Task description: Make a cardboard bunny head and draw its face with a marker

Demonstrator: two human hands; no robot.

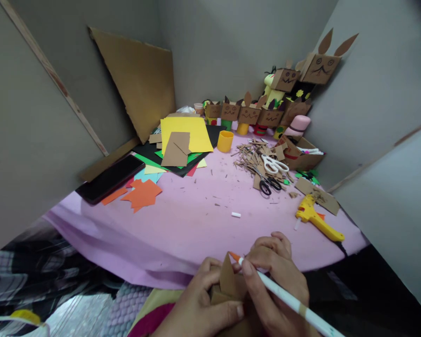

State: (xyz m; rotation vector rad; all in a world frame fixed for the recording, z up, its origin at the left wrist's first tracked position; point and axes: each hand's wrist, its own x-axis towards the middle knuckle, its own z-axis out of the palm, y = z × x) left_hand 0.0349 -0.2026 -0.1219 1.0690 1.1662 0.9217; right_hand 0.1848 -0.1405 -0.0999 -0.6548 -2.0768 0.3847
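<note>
My left hand grips a small brown cardboard piece that has a pointed ear shape standing up from it. Between the thumb and fingers of my right hand is a white felt-tip marker with an orange tip. That tip is at the top of the pointed ear; whether it touches cannot be told. The lower part of the cardboard is hidden by both hands and the frame's bottom edge. Farther forward on the pink tabletop lies a small white marker cap.
A yellow glue gun, black-handled scissors, white-handled scissors and cardboard scraps lie right. Coloured paper, orange pieces and a black phone are left. Cardboard animal figures line the back near a yellow paper ring.
</note>
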